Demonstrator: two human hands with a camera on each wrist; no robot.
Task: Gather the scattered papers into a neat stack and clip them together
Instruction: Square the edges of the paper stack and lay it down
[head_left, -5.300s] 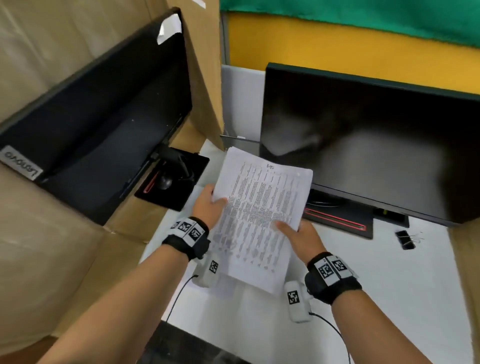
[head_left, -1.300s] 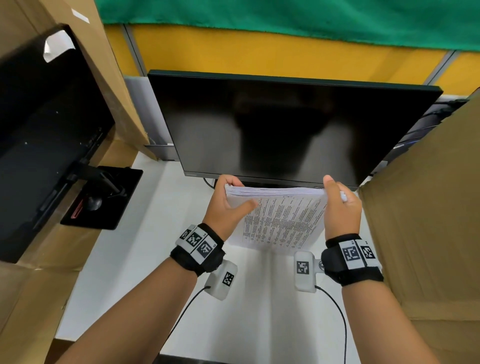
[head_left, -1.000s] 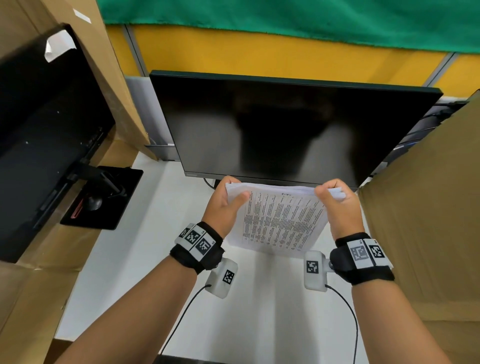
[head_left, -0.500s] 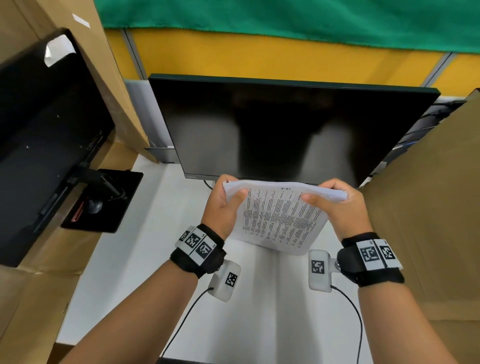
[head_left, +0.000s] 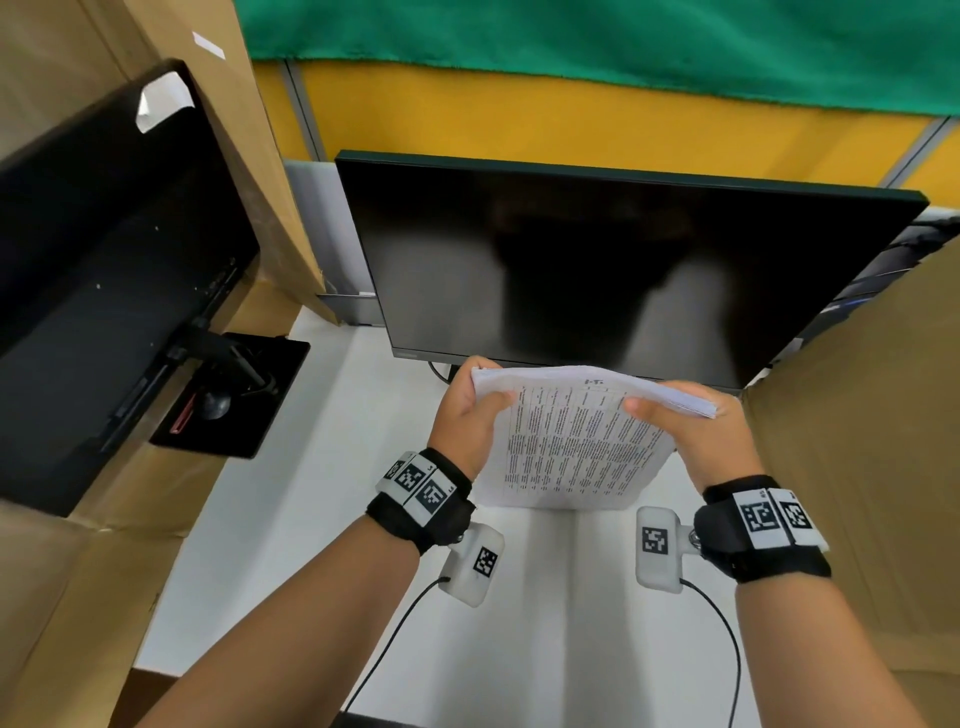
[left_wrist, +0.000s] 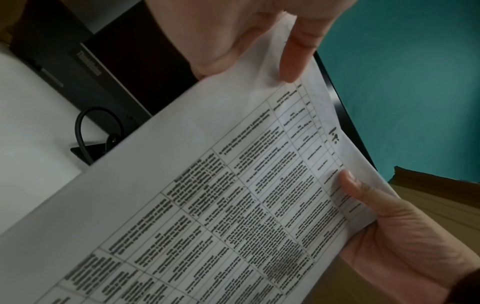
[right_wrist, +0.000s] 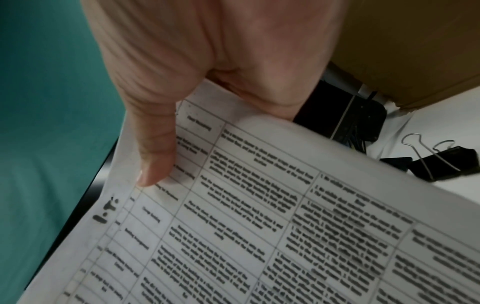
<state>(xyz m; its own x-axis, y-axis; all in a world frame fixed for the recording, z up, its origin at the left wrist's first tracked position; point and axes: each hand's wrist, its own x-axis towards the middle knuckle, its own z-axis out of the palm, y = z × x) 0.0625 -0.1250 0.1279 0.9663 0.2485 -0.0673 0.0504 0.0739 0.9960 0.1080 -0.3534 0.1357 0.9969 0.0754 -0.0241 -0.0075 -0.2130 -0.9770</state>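
Observation:
A stack of printed papers with tables of text is held up above the white desk, in front of the middle monitor. My left hand grips its upper left corner, thumb on the top sheet. At the upper right corner my right hand holds the stack, thumb pressed on the front and fingers behind. The left wrist view shows the papers with both thumbs on them. A black binder clip lies on the desk behind the papers, to the right, apart from both hands.
A dark monitor stands right behind the papers. A second monitor and its black base are at the left. Cardboard walls close in on both sides. Wrist cables hang over the near desk.
The stack moved from the left of the desk to in front of the middle monitor. In the last second my right hand shifted from the side edge to a thumb-on-top grip.

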